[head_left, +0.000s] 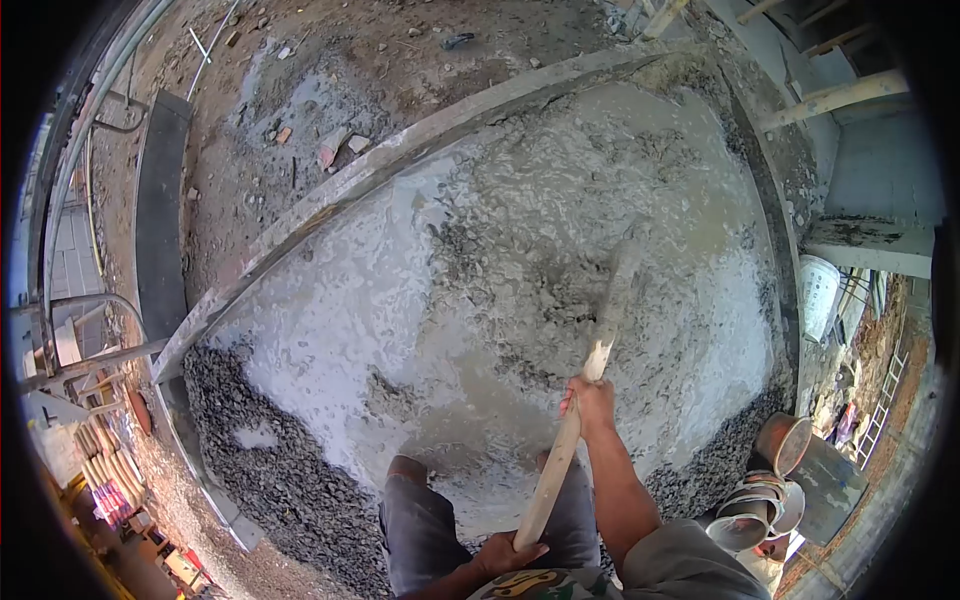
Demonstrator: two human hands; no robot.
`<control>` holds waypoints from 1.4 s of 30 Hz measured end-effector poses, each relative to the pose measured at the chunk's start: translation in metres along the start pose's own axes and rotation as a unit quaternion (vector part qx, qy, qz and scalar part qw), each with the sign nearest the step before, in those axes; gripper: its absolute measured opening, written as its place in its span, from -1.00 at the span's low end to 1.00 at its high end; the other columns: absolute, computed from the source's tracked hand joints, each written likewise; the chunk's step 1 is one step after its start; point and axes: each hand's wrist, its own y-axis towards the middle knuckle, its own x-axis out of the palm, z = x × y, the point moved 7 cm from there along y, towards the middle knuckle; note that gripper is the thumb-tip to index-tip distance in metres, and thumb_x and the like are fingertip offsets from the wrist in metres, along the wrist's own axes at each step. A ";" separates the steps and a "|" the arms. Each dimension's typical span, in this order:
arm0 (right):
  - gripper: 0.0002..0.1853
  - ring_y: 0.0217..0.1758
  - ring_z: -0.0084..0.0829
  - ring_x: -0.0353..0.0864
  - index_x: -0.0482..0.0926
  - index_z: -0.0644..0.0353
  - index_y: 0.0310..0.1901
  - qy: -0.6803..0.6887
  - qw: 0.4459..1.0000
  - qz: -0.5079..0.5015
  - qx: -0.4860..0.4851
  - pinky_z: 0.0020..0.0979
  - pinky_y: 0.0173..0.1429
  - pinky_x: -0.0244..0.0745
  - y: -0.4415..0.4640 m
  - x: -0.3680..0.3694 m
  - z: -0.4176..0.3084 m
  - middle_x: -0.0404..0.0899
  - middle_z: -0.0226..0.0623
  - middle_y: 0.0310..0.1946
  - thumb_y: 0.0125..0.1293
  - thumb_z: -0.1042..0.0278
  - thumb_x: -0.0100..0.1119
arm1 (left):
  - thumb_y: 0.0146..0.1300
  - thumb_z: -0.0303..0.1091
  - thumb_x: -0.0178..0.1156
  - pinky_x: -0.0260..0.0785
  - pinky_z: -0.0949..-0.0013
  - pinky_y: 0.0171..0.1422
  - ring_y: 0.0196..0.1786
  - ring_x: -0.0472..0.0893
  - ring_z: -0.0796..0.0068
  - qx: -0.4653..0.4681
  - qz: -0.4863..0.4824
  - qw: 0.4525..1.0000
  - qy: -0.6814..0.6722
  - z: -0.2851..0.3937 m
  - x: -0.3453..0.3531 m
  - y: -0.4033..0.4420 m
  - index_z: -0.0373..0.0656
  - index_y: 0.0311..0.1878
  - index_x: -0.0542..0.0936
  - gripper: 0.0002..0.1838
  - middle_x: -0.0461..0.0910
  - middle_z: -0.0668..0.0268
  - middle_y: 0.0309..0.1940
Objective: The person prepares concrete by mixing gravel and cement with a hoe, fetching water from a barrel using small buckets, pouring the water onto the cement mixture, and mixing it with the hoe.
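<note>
A long wooden handle (568, 440) runs from my waist up into wet grey concrete (590, 180). My right hand (590, 400) is wrapped round the middle of the handle. Lower down, close to my body, my left hand (510, 553) grips its end. The far end of the tool is smeared with cement, and its head cannot be made out in the mix. Dark gravel (290, 480) lies at the left edge of the mix, with more gravel (700, 485) at the lower right. My legs stand at the near edge of the wet concrete.
A long board (400, 145) borders the mix on the far side. Stacked buckets (765, 510) stand at the lower right, and a white bucket (818, 298) lies at the right. Metal rails (60, 190) and a dark plank (163, 210) are at the left.
</note>
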 end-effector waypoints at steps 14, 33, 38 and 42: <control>-0.87 -0.66 -0.37 0.43 0.42 0.26 -0.44 0.101 0.978 -0.120 -0.138 -0.30 -0.58 0.45 0.188 0.254 -0.159 0.38 -0.28 -0.61 0.05 0.39 0.10 | 0.12 0.24 0.15 0.40 0.29 -0.31 -0.48 0.59 0.34 0.229 0.231 0.936 0.135 0.188 -0.297 0.081 -0.24 -0.30 0.58 -0.40 0.54 0.22 -0.62; -0.87 -0.64 -0.32 0.52 0.49 0.38 -0.42 -0.176 0.973 -0.107 -0.104 -0.26 -0.59 0.49 0.182 0.287 -0.049 0.46 -0.21 -0.59 0.01 0.48 0.12 | 0.21 0.18 0.15 0.24 0.48 -0.59 -0.64 0.43 0.61 0.215 0.234 0.925 -0.207 0.078 -0.220 0.123 -0.20 -0.42 0.50 -0.47 0.41 0.40 -0.68; -0.90 -0.69 -0.32 0.50 0.51 0.37 -0.44 -0.175 0.973 -0.136 -0.062 -0.28 -0.60 0.48 0.132 0.259 -0.036 0.45 -0.23 -0.61 -0.01 0.52 0.13 | 0.22 0.17 0.13 0.30 0.49 -0.49 -0.56 0.47 0.58 0.188 0.233 0.922 -0.246 0.064 -0.162 0.065 -0.22 -0.34 0.49 -0.48 0.45 0.38 -0.58; -0.88 -0.71 -0.34 0.48 0.50 0.35 -0.46 -0.145 0.972 -0.186 -0.012 -0.30 -0.60 0.46 0.085 0.236 -0.010 0.44 -0.26 -0.63 0.01 0.47 0.16 | 0.20 0.15 0.16 0.31 0.42 -0.48 -0.57 0.48 0.57 0.159 0.256 0.922 -0.241 0.034 -0.122 0.031 -0.28 -0.39 0.53 -0.45 0.48 0.35 -0.63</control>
